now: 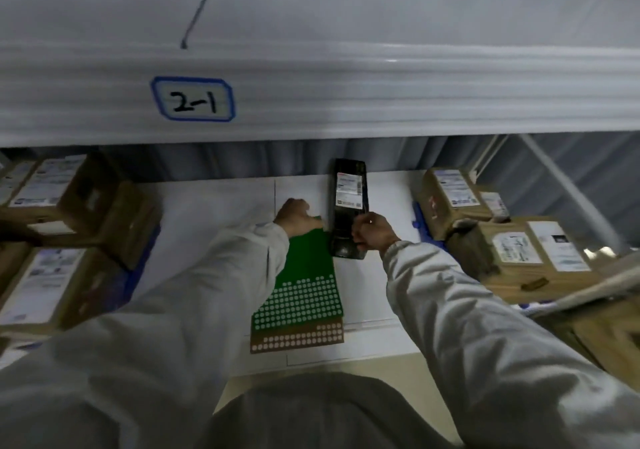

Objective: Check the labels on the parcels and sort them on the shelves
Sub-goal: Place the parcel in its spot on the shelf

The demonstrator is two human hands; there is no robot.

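A long black parcel [349, 185] with a white shipping label lies on the white shelf board [214, 206], its length pointing to the back. My right hand [374, 232] grips its near end. Left of it lies a green sheet [304, 275] covered with white round stickers, on top of a brown sheet [298, 341] of the same kind. My left hand [294, 216] rests curled on the far end of the green sheet, and whether it pinches the sheet I cannot tell.
Cardboard boxes [59, 188] with white labels are stacked at the left, and more boxes [512, 251] stand at the right. The shelf beam above carries a tag marked 2-1 [193, 99]. A grey curtain hangs behind the shelf.
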